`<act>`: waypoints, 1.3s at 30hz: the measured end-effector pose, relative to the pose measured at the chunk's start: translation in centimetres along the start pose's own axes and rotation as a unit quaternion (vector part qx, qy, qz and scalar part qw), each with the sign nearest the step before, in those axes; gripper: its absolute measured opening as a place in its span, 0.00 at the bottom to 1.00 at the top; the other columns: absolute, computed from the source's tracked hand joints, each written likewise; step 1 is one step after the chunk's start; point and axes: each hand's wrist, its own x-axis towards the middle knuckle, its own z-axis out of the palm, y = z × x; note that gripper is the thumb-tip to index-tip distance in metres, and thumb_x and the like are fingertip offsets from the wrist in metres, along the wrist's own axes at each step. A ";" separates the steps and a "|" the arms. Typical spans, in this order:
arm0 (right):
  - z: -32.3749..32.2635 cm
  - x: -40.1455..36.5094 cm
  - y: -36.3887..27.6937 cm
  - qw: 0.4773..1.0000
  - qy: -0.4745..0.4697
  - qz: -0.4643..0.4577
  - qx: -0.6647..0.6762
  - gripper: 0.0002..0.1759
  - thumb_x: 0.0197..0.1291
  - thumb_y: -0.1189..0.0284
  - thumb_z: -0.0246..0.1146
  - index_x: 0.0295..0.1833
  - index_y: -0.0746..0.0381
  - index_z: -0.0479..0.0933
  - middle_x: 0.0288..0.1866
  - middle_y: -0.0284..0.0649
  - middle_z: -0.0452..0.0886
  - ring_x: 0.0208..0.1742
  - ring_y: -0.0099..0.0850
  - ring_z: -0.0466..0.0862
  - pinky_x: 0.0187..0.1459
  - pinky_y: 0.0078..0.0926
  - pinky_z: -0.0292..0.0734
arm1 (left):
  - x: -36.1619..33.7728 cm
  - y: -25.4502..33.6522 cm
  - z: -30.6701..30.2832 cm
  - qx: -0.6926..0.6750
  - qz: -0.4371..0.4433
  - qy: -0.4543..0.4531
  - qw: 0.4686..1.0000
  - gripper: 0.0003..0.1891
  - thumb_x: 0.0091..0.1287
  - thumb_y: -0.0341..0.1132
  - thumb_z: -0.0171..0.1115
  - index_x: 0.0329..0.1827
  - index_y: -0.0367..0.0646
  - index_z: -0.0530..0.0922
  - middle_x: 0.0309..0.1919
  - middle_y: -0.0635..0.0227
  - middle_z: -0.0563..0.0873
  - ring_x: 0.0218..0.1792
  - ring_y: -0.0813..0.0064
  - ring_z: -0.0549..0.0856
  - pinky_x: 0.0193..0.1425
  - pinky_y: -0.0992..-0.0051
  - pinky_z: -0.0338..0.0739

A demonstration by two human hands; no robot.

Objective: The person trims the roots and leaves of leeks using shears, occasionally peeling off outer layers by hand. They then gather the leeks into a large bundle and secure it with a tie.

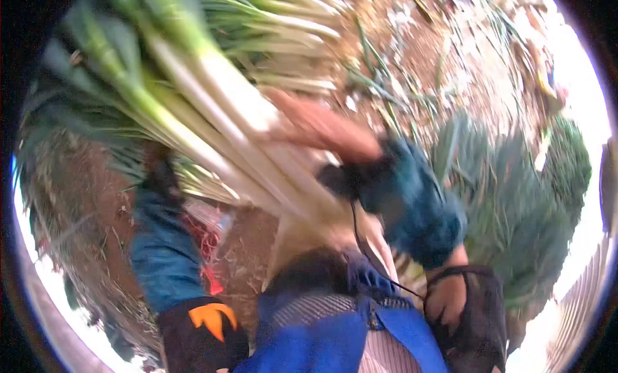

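Observation:
A thick bundle of green onions [212, 109], with white stalks and green tops, lies slanted across the middle of the view, blurred by motion. My right hand [318, 125] reaches out of a teal sleeve and lies across the white stalks from above, gripping them. My left hand [161, 173], dark and mostly hidden, comes out of a blue sleeve and holds the bundle from below on the left side. The root ends point down toward my body.
Reddish-brown soil [412, 57] strewn with leaf scraps lies around. More green onions [283, 25] lie at the top, and a heap of green leaves [521, 199] at the right. A dark mesh bag [476, 315] hangs low right, beside my blue clothing [322, 334].

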 end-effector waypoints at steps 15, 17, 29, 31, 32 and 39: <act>9.0 -41.3 17.2 0.798 0.040 0.599 -0.047 0.27 0.55 0.58 0.61 0.54 0.67 0.71 0.43 0.56 0.79 0.47 0.51 0.79 0.46 0.40 0.74 | -12.1 -15.3 -19.2 0.037 -0.443 0.110 0.889 0.34 0.62 0.59 0.55 0.63 0.45 0.62 0.52 0.60 0.74 0.51 0.56 0.77 0.45 0.56 0.76; 13.2 -45.2 15.2 0.768 0.083 0.634 -0.011 0.27 0.55 0.57 0.60 0.53 0.67 0.72 0.41 0.57 0.80 0.44 0.51 0.80 0.45 0.40 0.74 | -9.9 -13.4 -20.2 0.142 -0.382 0.058 0.911 0.37 0.62 0.59 0.55 0.66 0.43 0.59 0.57 0.57 0.72 0.53 0.55 0.77 0.45 0.58 0.75; 32.4 -44.7 7.4 0.516 0.345 0.653 0.434 0.24 0.57 0.59 0.59 0.55 0.63 0.74 0.49 0.50 0.79 0.45 0.40 0.81 0.47 0.33 0.75 | 14.9 -4.2 1.3 0.296 -0.281 -0.126 0.904 0.31 0.66 0.52 0.54 0.66 0.44 0.62 0.54 0.58 0.77 0.46 0.64 0.81 0.46 0.63 0.77; 38.1 -43.4 5.0 0.481 0.398 0.621 0.473 0.24 0.57 0.61 0.58 0.55 0.64 0.73 0.50 0.50 0.79 0.47 0.39 0.80 0.48 0.32 0.74 | 16.5 -3.1 6.6 0.345 -0.250 -0.165 0.890 0.31 0.66 0.52 0.54 0.66 0.43 0.62 0.54 0.60 0.77 0.46 0.65 0.81 0.48 0.62 0.76; 40.4 -42.3 4.2 0.501 0.401 0.606 0.470 0.24 0.57 0.61 0.58 0.55 0.64 0.73 0.50 0.49 0.78 0.48 0.38 0.80 0.49 0.32 0.74 | 15.3 -0.5 13.6 0.387 -0.219 -0.178 0.878 0.32 0.65 0.52 0.54 0.67 0.43 0.62 0.55 0.61 0.77 0.45 0.66 0.81 0.48 0.61 0.75; 38.7 -42.1 0.9 0.535 0.376 0.648 0.390 0.23 0.55 0.69 0.59 0.57 0.64 0.72 0.41 0.43 0.80 0.37 0.30 0.81 0.36 0.24 0.76 | 21.9 4.8 20.0 0.422 -0.182 -0.262 0.849 0.18 0.67 0.49 0.55 0.51 0.48 0.71 0.34 0.76 0.79 0.30 0.80 0.78 0.25 0.80 0.70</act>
